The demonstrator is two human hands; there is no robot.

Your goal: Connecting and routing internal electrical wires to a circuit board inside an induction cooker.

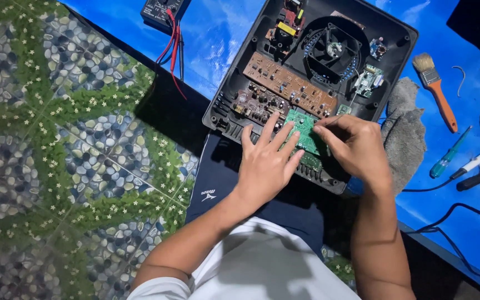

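paintbrush (pixel 435 88), green screwdriver (pixel 449 153), grey cloth (pixel 405 133), multimeter (pixel 161 12) on blue mat (pixel 212 39).

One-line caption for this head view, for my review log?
Both hands, left hand and right hand, rest on a small green circuit board inside an opened black plastic appliance casing on a blue mat.
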